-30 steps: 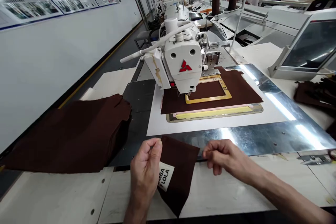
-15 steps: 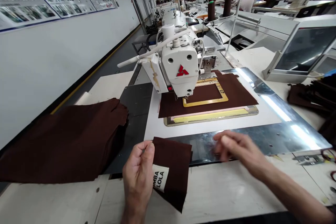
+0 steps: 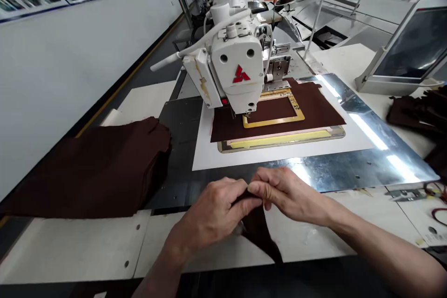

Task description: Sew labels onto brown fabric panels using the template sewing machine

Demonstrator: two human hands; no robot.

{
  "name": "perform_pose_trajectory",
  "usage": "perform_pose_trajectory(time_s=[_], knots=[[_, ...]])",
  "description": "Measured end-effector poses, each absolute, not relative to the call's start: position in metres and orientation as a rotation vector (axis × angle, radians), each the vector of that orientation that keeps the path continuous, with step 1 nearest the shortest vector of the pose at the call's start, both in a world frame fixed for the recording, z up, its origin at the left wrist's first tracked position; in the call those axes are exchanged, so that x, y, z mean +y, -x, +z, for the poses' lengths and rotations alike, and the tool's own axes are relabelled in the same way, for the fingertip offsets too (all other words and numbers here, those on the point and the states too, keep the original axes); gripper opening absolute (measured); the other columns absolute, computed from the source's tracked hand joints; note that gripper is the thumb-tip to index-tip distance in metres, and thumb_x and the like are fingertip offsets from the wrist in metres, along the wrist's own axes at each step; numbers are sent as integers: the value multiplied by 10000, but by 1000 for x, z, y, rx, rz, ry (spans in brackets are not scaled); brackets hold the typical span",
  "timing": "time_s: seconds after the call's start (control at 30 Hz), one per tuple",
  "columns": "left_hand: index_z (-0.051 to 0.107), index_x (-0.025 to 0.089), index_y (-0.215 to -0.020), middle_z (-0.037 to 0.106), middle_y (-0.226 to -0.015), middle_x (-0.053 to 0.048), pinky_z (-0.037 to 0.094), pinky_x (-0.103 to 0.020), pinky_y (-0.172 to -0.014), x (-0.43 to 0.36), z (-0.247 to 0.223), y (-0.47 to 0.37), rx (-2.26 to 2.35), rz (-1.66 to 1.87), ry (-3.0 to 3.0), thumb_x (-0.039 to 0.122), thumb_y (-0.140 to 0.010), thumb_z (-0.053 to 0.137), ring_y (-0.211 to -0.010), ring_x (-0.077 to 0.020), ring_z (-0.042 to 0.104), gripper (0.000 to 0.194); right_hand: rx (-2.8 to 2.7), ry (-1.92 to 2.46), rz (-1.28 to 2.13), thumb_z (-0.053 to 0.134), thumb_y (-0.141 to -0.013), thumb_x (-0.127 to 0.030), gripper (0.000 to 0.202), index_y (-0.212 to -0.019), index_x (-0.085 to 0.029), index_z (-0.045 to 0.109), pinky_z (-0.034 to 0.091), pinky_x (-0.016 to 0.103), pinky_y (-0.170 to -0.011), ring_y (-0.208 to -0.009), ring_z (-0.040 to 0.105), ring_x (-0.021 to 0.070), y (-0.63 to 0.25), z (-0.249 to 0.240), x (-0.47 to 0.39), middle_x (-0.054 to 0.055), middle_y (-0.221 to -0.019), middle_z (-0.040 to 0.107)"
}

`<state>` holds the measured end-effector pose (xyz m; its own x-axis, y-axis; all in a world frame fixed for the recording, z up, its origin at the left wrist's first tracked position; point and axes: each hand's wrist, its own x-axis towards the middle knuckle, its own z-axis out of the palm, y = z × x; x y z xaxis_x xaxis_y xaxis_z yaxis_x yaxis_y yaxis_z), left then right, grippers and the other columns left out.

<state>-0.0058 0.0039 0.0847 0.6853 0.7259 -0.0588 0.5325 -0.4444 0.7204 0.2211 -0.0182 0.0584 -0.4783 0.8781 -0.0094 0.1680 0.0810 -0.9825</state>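
I have the small brown cloth at the lower centre of the frame, its upper edge bunched between both hands and its tail hanging free over the surface. The left hand pinches it from one side, the right hand from the other; each grip is thumb against fingers, almost touching, which I judge gives fine control over a short stretch of edge.

Beyond, at centre, a yellow frame lies on a large brown cloth beneath the sewing machine, probably to hold it flat. A pile of brown cloth sits at left, likely for easy reach. At the right edge, I see cutters set apart from the hands.
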Motion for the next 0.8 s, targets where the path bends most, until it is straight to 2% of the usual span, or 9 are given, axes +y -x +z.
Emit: perform_pose_trajectory(time_s=[0.1,0.23,0.3,0.37,0.43,0.47,0.57,0.63,0.8], knots=[[560,203,-741,462,-632,50,357,-223,-526,7,79,7,1079,366,-1830,436,-1020,543,-561,-103,435,364,-1541,1218,1312,496,-1050,-541,420,-797,-212,552,426,239,-527,-572,563,127,-232,46,-14,-25,-660,595],[531,190,-704,517,-658,30,389,-217,-550,12,65,16,1204,589,-1416,471,-964,627,-593,-110,488,395,-1173,1357,1286,515,-1015,-607,529,-666,-210,505,408,262,-471,-472,513,132,-254,22,-13,-24,-557,519],[581,184,-729,556,-655,15,420,-229,-549,14,61,15,1239,649,-1245,486,-918,683,-594,-128,527,371,-1228,1316,1326,533,-1006,-609,531,-676,-195,569,447,276,-528,-554,578,157,-255,17,-17,7,-613,575],[606,177,-746,560,-635,18,424,-223,-525,15,62,11,1240,697,-1107,487,-877,731,-567,-125,528,359,-1384,1222,1392,612,-973,-590,414,-913,-187,686,488,286,-623,-751,643,193,-244,19,-22,46,-848,675],[598,174,-747,548,-623,32,411,-201,-502,14,65,6,1214,731,-996,472,-865,754,-534,-99,501,356,-1522,1132,1435,724,-914,-542,434,-1211,-236,645,499,282,-715,-927,632,203,-227,23,-27,48,-1105,669],[593,173,-750,547,-624,37,408,-190,-497,12,67,4,1199,741,-951,463,-866,759,-525,-87,491,354,-1569,1102,1446,751,-901,-514,453,-1248,-255,617,491,274,-733,-947,616,193,-218,25,-29,34,-1135,653],[571,173,-748,557,-629,43,414,-177,-486,8,71,1,1195,775,-853,440,-853,787,-513,-76,497,359,-1617,1101,1425,648,-987,-472,254,-958,-223,605,433,249,-652,-774,552,140,-202,24,-33,-15,-890,610],[566,175,-743,566,-622,41,426,-178,-482,4,70,0,1216,817,-816,431,-833,810,-514,-85,526,365,-1605,1134,1400,535,-1045,-480,369,-795,-211,507,370,250,-576,-659,471,120,-203,20,-35,-33,-744,520],[609,173,-776,631,-667,23,491,-192,-534,-2,66,-3,1210,979,-665,410,-815,831,-561,-109,604,327,-1421,1169,1547,476,-1056,-551,433,-791,-209,494,376,263,-561,-604,496,129,-221,12,-37,-30,-662,527]])
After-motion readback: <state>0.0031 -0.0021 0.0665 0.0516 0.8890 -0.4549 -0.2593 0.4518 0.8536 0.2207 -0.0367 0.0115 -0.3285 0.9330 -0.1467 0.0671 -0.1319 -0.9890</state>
